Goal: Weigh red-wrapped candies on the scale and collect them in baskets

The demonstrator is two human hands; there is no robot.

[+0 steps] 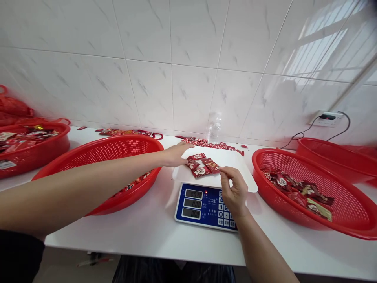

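Several small red printed snack packets lie in a loose pile on the white weighing tray of a digital scale with a blue keypad panel. My left hand reaches over the tray's left edge, fingers stretched out and its thumb side close beside the pile; whether it touches a packet I cannot tell. From the front right, my right hand pinches the corner of a red packet at the right of the pile between thumb and index finger. The forearm covers part of the keypad.
Left of the scale stands a red plastic basket, partly behind my left arm. Another red basket, with packets inside, is at the right. More packets and a clear plastic bottle line the tiled wall. Cords run to a socket.
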